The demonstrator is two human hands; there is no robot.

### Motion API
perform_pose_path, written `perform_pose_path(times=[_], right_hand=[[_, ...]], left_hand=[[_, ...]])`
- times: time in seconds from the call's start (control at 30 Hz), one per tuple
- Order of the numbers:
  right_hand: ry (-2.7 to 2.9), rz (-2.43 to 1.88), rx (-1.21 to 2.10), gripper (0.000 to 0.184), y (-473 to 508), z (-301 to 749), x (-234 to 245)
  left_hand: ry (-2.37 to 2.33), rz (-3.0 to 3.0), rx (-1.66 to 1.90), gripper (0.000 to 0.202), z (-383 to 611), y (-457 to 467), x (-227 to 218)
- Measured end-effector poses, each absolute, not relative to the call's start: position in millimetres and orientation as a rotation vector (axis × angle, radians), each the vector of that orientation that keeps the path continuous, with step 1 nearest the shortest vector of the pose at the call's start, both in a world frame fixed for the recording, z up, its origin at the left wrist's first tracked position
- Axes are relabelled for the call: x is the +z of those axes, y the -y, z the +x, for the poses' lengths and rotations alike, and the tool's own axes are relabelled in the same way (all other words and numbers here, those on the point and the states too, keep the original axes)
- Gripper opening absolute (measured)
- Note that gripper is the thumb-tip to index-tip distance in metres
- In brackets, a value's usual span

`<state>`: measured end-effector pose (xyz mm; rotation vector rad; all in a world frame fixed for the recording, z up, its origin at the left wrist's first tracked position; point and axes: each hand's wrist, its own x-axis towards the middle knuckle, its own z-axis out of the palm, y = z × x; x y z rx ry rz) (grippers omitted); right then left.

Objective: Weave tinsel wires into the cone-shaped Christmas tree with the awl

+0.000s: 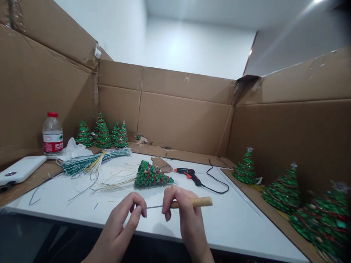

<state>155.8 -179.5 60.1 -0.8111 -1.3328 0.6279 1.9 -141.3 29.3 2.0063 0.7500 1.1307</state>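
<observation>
far left: a white power bank (16, 170) & a water bottle (52, 134). next, little green trees (104, 136) at the back w/ a bunch of green wires (92, 162) in front. mid counter (232, 223): one beaded tree (150, 176) lies on its side. near it, left hand (122, 218) is curled, thumb & finger pinching the thin metal tip of a wood-handled tool (194, 202). right hand (183, 213) is closed round the handle, over the counter's near edge. then a glue gun (189, 174) & 3 more trees (245, 167).
</observation>
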Motion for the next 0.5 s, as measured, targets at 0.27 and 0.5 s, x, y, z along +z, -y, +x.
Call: perform_pose_path(times=[0.27, 0.5], right_hand=[[1.292, -0.735, 0.466, 0.052, 192.6, 149.8, 61.4], [1.199, -0.514, 0.173, 0.054, 231.3, 189.7, 65.8]], left_hand=[[-0.763, 2.069, 1.178, 0.027, 9.1, 149.6, 36.5], [-0.953, 1.92, 1.046, 0.032, 1.0, 146.4, 16.9]])
